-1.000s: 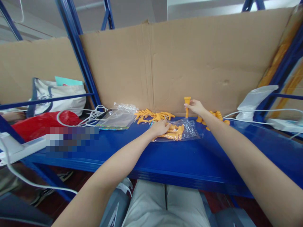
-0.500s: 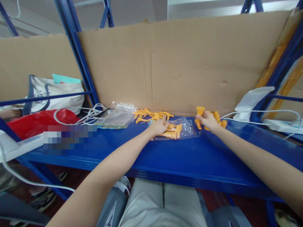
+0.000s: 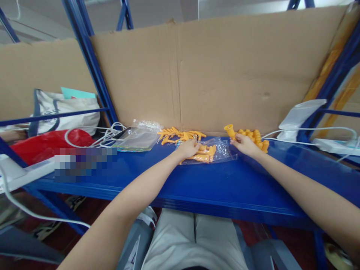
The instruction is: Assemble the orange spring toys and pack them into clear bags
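On the blue shelf (image 3: 213,187) lies a clear plastic bag (image 3: 222,150) with several orange plastic pieces inside. My left hand (image 3: 188,149) rests on the bag's left end, fingers curled on it. My right hand (image 3: 244,144) is closed round an orange trumpet-shaped piece (image 3: 230,131), tilted with its flared end up and to the left, just right of the bag. A pile of orange pieces (image 3: 254,136) lies behind that hand. Another heap of orange pieces (image 3: 180,135) lies against the cardboard behind my left hand.
A cardboard sheet (image 3: 219,75) walls the back of the shelf. A stack of clear bags (image 3: 139,138) and white cables (image 3: 95,139) lie at the left, beside a red bag (image 3: 42,146) and a white tote (image 3: 64,112). White cables and a white pouch (image 3: 302,114) lie at the right.
My right hand carried the orange trumpet piece from upright by the cardboard down and right, then back towards the bag, tilting it. My left hand stayed on the bag.
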`<state>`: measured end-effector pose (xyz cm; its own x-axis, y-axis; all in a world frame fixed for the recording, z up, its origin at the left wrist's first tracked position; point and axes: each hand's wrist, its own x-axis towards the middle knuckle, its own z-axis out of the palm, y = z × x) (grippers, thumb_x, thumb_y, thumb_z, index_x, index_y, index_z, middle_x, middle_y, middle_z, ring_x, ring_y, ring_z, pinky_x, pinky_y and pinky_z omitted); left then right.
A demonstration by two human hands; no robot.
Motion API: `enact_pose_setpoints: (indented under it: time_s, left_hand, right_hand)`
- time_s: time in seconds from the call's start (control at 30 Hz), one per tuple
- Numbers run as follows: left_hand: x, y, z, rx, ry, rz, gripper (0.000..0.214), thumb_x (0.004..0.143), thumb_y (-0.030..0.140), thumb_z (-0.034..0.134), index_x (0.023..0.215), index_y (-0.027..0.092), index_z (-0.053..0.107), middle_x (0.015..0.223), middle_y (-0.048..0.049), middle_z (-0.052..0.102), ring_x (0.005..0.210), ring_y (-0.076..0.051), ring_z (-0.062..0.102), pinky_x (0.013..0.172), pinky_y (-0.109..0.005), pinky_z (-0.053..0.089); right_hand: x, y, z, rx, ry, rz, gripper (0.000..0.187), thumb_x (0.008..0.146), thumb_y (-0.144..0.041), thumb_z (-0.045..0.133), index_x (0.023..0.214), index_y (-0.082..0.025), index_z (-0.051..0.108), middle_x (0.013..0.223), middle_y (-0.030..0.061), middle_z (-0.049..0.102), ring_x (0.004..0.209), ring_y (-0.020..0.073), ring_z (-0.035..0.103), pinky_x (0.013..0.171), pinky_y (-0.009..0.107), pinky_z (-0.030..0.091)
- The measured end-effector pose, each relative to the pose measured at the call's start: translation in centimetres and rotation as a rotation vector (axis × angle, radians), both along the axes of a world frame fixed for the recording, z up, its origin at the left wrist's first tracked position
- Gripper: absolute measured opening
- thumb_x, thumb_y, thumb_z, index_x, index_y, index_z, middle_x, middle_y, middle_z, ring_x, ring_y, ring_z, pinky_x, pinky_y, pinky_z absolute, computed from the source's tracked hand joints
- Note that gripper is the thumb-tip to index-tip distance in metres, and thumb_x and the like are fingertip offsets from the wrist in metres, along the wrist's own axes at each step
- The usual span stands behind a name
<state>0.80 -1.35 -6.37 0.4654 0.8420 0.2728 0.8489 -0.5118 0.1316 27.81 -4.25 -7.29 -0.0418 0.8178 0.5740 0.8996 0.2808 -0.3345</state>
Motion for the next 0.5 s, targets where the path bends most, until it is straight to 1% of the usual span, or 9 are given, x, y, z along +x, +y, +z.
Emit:
enact_pose_setpoints:
  time_s: [0.1, 0.2, 0.23, 0.3, 0.33, 0.4, 0.5]
  left_hand:
    - [0.0, 0.0, 0.0, -0.01, -0.013, -0.001, 0.046, 0.095, 0.037, 0.03, 0.125, 0.013, 0.054, 0.132, -0.013, 0.058, 0.121, -0.024, 0.054, 0.098, -0.031, 0.042]
    - [-0.1, 0.2, -0.1, -0.018, -0.016, -0.017, 0.044, 0.095, 0.036, 0.03, 0.122, 0.012, 0.056, 0.13, -0.0134, 0.059, 0.121, -0.023, 0.054, 0.098, -0.031, 0.041]
    - [-0.1, 0.3, -0.1, -0.018, -0.015, -0.019, 0.044, 0.095, 0.036, 0.03, 0.121, 0.012, 0.056, 0.13, -0.0135, 0.059, 0.12, -0.023, 0.055, 0.098, -0.031, 0.041]
    - [-0.2, 0.4, -0.1, -0.016, -0.016, -0.018, 0.043, 0.095, 0.036, 0.031, 0.12, 0.013, 0.057, 0.128, -0.0131, 0.06, 0.12, -0.023, 0.055, 0.098, -0.032, 0.041]
    - [-0.2, 0.4, -0.2, -0.015, -0.021, -0.02, 0.042, 0.094, 0.036, 0.031, 0.119, 0.013, 0.057, 0.128, -0.0127, 0.06, 0.119, -0.023, 0.055, 0.099, -0.032, 0.041]
    - [-0.2, 0.4, -0.2, -0.017, -0.037, -0.03, 0.042, 0.094, 0.036, 0.031, 0.118, 0.014, 0.057, 0.127, -0.0123, 0.061, 0.12, -0.023, 0.055, 0.1, -0.033, 0.04]
    - [-0.2, 0.5, -0.4, -0.024, -0.095, -0.032, 0.043, 0.094, 0.037, 0.034, 0.122, 0.013, 0.054, 0.131, -0.0149, 0.057, 0.124, -0.025, 0.052, 0.102, -0.033, 0.038]
  right_hand:
    - [-0.5, -1.8, 2.2, -0.063, -0.141, -0.089, 0.012, 0.079, -0.027, 0.048, 0.073, -0.02, 0.056, 0.075, 0.0062, 0.065, 0.073, 0.0216, 0.061, 0.067, 0.033, 0.045]
    - [-0.9, -3.6, 4.1, -0.131, -0.289, -0.233, 0.018, 0.075, -0.024, 0.049, 0.084, -0.021, 0.065, 0.082, 0.0078, 0.068, 0.08, 0.0244, 0.063, 0.072, 0.035, 0.043]
    - [-0.9, -4.0, 4.5, -0.144, -0.355, -0.272, 0.02, 0.074, -0.024, 0.05, 0.084, -0.021, 0.066, 0.084, 0.0079, 0.069, 0.083, 0.0257, 0.063, 0.074, 0.037, 0.043]
    - [-0.9, -4.5, 4.8, -0.163, -0.469, -0.306, 0.02, 0.072, -0.022, 0.051, 0.083, -0.022, 0.068, 0.086, 0.008, 0.07, 0.087, 0.0279, 0.062, 0.08, 0.042, 0.041]
    - [-0.9, -4.6, 4.7, -0.17, -0.507, -0.296, 0.019, 0.071, -0.021, 0.052, 0.08, -0.022, 0.069, 0.085, 0.0082, 0.07, 0.088, 0.0287, 0.062, 0.081, 0.044, 0.04]
    - [-0.8, -4.5, 4.3, -0.193, -0.527, -0.23, 0.015, 0.07, -0.019, 0.055, 0.074, -0.022, 0.069, 0.08, 0.0085, 0.069, 0.087, 0.0295, 0.062, 0.083, 0.046, 0.04]
    - [-1.0, -3.9, 3.4, -0.215, -0.424, -0.056, 0.01, 0.067, -0.017, 0.061, 0.066, -0.023, 0.069, 0.07, 0.0066, 0.068, 0.081, 0.0283, 0.064, 0.08, 0.045, 0.043]
